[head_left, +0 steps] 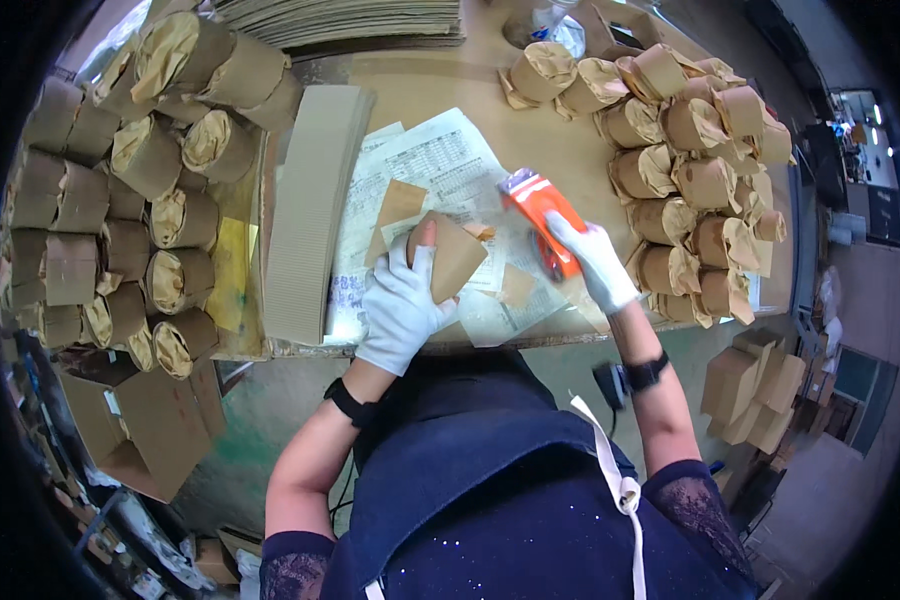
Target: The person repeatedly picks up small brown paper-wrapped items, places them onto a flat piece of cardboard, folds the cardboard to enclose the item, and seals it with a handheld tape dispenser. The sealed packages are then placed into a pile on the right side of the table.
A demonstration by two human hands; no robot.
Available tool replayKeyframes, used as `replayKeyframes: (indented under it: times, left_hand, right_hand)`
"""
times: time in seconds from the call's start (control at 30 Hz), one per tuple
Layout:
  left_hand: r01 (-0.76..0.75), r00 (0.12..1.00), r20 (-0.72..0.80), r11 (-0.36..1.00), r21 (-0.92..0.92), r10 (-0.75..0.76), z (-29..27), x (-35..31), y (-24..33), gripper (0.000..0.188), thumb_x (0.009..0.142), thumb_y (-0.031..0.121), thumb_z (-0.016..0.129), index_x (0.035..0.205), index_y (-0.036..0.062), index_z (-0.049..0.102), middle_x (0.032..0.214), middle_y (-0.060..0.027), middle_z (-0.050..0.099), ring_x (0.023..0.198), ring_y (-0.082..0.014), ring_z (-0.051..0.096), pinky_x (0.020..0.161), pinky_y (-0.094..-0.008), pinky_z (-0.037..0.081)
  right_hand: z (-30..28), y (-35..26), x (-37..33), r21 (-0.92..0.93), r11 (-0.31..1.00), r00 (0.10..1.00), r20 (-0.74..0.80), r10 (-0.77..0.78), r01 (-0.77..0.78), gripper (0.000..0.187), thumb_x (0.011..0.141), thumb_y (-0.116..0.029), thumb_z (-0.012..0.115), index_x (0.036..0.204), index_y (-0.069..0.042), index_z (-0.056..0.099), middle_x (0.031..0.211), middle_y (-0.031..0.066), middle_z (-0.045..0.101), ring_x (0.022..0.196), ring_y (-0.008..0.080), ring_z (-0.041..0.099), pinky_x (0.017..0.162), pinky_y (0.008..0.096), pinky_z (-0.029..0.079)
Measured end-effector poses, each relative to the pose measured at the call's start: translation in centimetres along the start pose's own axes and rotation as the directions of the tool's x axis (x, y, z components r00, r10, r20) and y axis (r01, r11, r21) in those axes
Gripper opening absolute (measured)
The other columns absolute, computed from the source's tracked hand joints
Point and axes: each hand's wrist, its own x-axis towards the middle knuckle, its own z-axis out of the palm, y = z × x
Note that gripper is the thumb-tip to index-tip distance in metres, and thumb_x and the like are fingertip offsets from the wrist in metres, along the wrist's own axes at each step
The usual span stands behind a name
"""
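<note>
1. Brown and littered with paper, the surface (560, 135) fronts a greenish floor (290, 400) at the near edge.
2. On the left hand (402, 315), gloved in white, the fingers curl over a brown cardboard piece (454, 256), gripping it above the papers, near the surface's front edge.
3. On the right hand (592, 262), also gloved, the fingers close around an orange tape dispenser (542, 208), just right of the cardboard piece and apart from it; whether tape runs between the two is hard to tell.
4. Beneath both lie printed sheets (442, 148), overlapping at angles.
5. Left of the sheets sits a corrugated cardboard stack (310, 215).
6. Farther out, brown cylinders with crumpled paper ends are piled in a left heap (152, 155) and a right heap (665, 170).
7. Flat sheets of cardboard (345, 25) lie stacked at the far edge.
</note>
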Motion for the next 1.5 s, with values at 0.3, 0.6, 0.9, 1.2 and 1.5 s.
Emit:
replayKeyframes:
  times: [0.3, 0.6, 0.9, 1.2, 1.5]
  left_hand:
    - [-0.173, 0.983, -0.056, 0.985, 0.02, 0.174, -2.2, 3.3, -5.4, 0.114, 0.068, 0.056, 0.087, 0.165, 0.0255, 0.036, 0.151, -0.0254, 0.052, 0.11, -0.0429, 0.068, 0.094, -0.0478, 0.058]
    - [-0.02, 0.964, 0.258, 0.987, -0.159, 0.061, -3.2, 6.8, -4.1, 0.104, 0.071, 0.052, 0.087, 0.157, 0.014, 0.044, 0.13, -0.0255, 0.066, 0.094, -0.043, 0.073, 0.082, -0.0501, 0.06]
    - [0.116, 0.927, -0.156, 0.659, -0.743, -0.34, -2.6, -3.6, -8.9, 0.106, 0.066, 0.036, 0.097, 0.149, 0.0024, 0.04, 0.134, -0.0222, 0.058, 0.121, -0.0344, 0.062, 0.101, -0.0433, 0.055]
    - [0.233, 0.339, -0.717, 0.793, -0.563, -0.609, -16.1, 0.8, -27.4, 0.079, 0.08, 0.022, 0.092, 0.14, -0.0014, 0.046, 0.139, -0.0163, 0.054, 0.131, -0.0276, 0.05, 0.118, -0.0385, 0.037]
    - [0.093, 0.88, -0.475, 0.986, 0.137, -0.017, -10.7, -2.6, -20.2, 0.042, 0.083, 0.007, 0.077, 0.124, 0.0038, 0.066, 0.14, -0.0211, 0.062, 0.128, -0.0439, 0.058, 0.106, -0.0488, 0.052]
  right_hand:
    - [7.4, -2.3, -3.2, -0.215, 0.966, 0.943, 0.266, 0.199, -0.143, 0.055, 0.087, -0.056, 0.081, 0.09, -0.001, 0.078, 0.078, 0.0019, 0.071, 0.071, 0.0079, 0.062, 0.065, 0.0262, 0.05]
    - [7.1, 2.0, -4.5, -0.56, 0.82, 0.983, 0.055, 0.175, -0.115, 0.081, 0.088, -0.077, 0.066, 0.082, 0.003, 0.076, 0.071, 0.0156, 0.072, 0.071, 0.0251, 0.072, 0.072, 0.0391, 0.056]
    - [4.6, 5.2, -1.2, -0.625, 0.777, 0.953, -0.275, -0.127, -0.077, 0.078, 0.094, -0.073, 0.063, 0.081, 0.003, 0.077, 0.067, 0.0265, 0.069, 0.061, 0.041, 0.072, 0.061, 0.0491, 0.055]
    - [-4.7, 8.8, 4.0, -0.998, 0.041, 0.71, -0.066, -0.701, -0.052, 0.04, 0.096, -0.046, 0.072, 0.091, -0.006, 0.076, 0.089, 0.0132, 0.076, 0.086, 0.0304, 0.073, 0.082, 0.0436, 0.056]
    - [-3.4, -7.2, 10.7, -0.883, 0.174, 0.436, 0.038, -0.899, 0.437, 0.018, 0.084, -0.018, 0.081, 0.1, -0.01, 0.078, 0.104, 0.0129, 0.074, 0.097, 0.0346, 0.071, 0.087, 0.0448, 0.058]
